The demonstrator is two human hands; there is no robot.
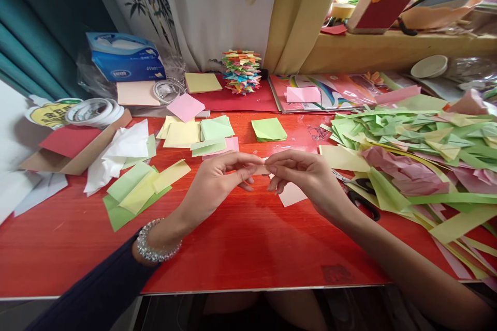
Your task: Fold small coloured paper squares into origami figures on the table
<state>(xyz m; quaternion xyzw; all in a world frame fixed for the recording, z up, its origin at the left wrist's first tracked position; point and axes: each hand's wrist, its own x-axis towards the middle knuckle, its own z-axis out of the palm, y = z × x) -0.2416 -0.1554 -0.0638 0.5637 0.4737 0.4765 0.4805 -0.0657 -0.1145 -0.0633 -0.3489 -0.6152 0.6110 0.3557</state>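
Note:
A small pale pink paper piece (261, 169) is pinched between my two hands above the middle of the red table. My left hand (229, 173) holds its left end with thumb and fingertips, and my right hand (297, 170) grips the right end the same way. The fingers cover much of the paper. Below my right hand lies a pale pink sheet (291, 194), partly hidden by the fingers. Just beyond the hands are a green paper stack (268, 129) and light green sheets (217, 128).
Black-handled scissors (363, 204) lie right, beside a large heap of green folded paper (411, 134). Green and yellow sheets (140, 189) lie left, near white tissue (116, 155) and a cardboard box (77, 152). A colourful folded-paper tower (241, 72) stands at the back.

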